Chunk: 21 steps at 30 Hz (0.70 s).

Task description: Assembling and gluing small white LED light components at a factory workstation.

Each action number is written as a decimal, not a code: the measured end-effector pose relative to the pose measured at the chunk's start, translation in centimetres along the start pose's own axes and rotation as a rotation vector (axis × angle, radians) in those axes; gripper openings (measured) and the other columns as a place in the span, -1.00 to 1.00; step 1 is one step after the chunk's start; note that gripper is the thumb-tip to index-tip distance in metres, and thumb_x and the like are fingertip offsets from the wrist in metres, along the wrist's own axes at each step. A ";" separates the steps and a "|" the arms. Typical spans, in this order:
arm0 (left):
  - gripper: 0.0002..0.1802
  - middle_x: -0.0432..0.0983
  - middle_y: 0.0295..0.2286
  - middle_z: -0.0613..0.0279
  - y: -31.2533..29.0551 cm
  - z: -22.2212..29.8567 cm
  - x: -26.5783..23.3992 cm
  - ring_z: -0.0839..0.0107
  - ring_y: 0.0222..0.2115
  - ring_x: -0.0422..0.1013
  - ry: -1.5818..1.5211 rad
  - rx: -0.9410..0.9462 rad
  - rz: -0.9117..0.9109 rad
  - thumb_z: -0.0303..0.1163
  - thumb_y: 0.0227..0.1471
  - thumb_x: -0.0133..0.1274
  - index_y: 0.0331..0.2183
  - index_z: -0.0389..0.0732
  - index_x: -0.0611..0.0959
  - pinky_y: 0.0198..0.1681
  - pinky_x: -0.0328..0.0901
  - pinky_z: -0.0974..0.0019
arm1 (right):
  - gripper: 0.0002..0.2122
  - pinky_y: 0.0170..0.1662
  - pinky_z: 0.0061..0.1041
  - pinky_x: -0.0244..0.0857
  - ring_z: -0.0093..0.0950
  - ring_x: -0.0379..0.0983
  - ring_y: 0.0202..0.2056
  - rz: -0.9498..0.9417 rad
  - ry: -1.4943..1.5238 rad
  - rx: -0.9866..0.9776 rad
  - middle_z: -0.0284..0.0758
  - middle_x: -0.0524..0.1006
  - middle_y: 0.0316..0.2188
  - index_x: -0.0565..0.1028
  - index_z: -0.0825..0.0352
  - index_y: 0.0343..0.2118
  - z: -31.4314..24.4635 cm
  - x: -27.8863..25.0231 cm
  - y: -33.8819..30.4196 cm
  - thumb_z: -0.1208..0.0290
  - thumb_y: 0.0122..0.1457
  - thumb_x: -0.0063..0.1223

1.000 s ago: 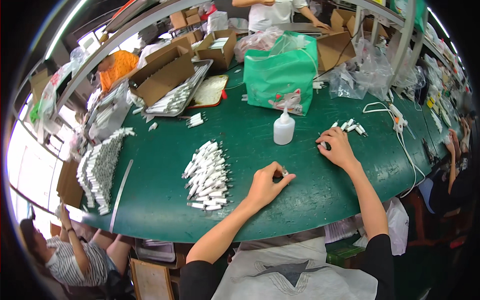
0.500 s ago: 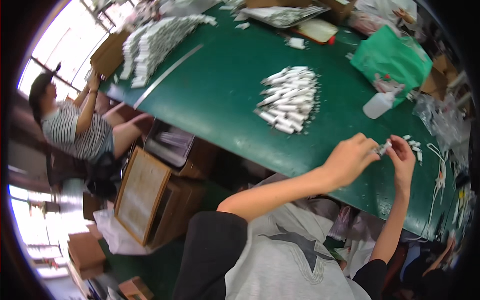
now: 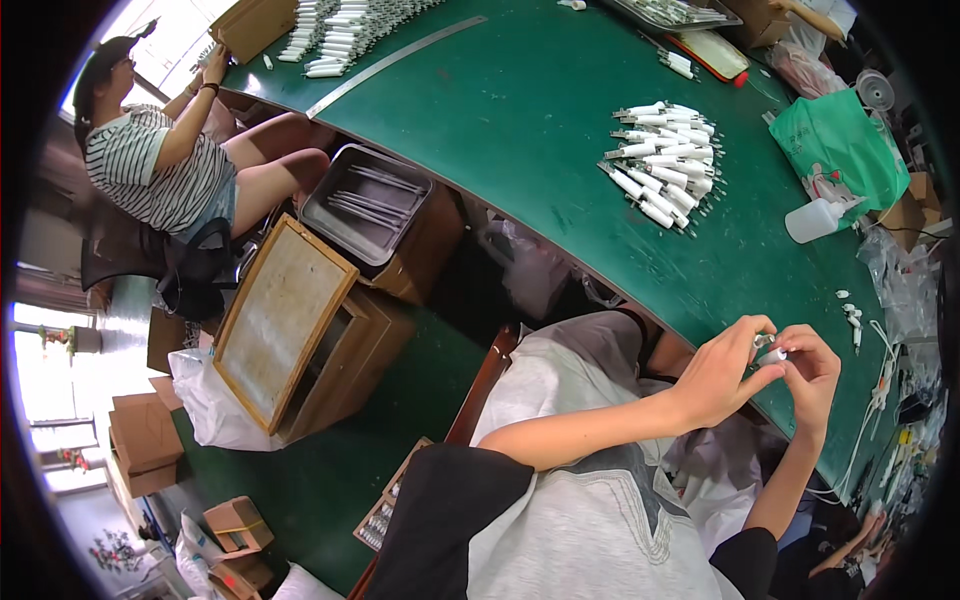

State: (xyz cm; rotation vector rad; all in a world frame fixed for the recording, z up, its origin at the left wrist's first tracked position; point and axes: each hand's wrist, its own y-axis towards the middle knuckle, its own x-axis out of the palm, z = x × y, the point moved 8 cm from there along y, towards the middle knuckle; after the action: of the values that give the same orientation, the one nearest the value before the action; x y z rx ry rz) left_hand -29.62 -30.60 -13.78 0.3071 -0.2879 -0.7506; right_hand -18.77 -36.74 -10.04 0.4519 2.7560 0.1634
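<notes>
My left hand (image 3: 722,372) and my right hand (image 3: 814,378) meet above the right end of the green table. Between their fingertips is a small white cylindrical part (image 3: 773,356), pinched from both sides. A small metallic bit shows by its upper end, half hidden by my left fingers. Just beyond my right hand lie a few small white pieces (image 3: 854,316). Farther off, a fanned pile of white cylindrical parts with thin metal tips (image 3: 668,160) rests on the table.
A white squeeze bottle (image 3: 814,221) stands by a green bag (image 3: 838,145). White cord (image 3: 876,385) trails along the right side. At the far left, a person in a striped shirt (image 3: 165,165) sits near stacked white parts (image 3: 350,35) and a metal ruler (image 3: 395,62). A metal tray (image 3: 345,228) sits beside the table.
The view has shifted, so the table's contents appear higher and farther right. My hands have drawn closer together, and the white part now shows more plainly between my fingers.
</notes>
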 end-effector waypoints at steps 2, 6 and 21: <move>-0.58 0.32 -0.46 0.15 0.2 0.4 -0.2 0.24 -0.53 0.29 0.012 0.078 -0.006 -0.32 -0.13 0.11 -0.27 -0.27 0.31 -0.48 0.22 0.24 | -0.81 -0.27 -0.57 0.24 -0.50 0.32 -0.33 0.025 -0.084 -0.007 -0.25 0.38 -0.40 0.41 0.44 -0.43 -0.5 0.1 -0.2 0.75 -0.19 0.03; -0.59 0.30 -0.46 0.11 0.7 0.7 -0.4 0.18 -0.48 0.30 0.087 0.167 -0.096 -0.34 -0.19 0.14 -0.30 -0.27 0.34 -0.43 0.24 0.23 | -0.81 -0.27 -0.59 0.24 -0.51 0.31 -0.33 0.070 -0.006 0.011 -0.25 0.38 -0.39 0.42 0.45 -0.43 -0.3 0.5 -0.3 0.74 -0.19 0.04; -0.86 0.42 -0.58 0.18 9.4 2.1 -16.4 0.52 -0.59 0.33 0.652 0.068 0.206 -0.49 -0.01 -0.04 -0.43 -0.32 0.35 -0.49 0.24 0.45 | -0.93 -0.37 -0.63 0.26 -0.53 0.37 -0.45 0.322 0.052 0.127 -0.28 0.41 -0.48 0.42 0.49 -0.42 4.2 -3.5 -2.1 0.64 0.05 -0.12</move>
State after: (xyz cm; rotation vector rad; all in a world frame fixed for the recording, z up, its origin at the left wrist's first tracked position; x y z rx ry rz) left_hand -35.97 -12.98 -10.80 0.5583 0.2694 -0.4065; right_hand -14.75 -39.61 -13.20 0.9365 2.7353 0.0789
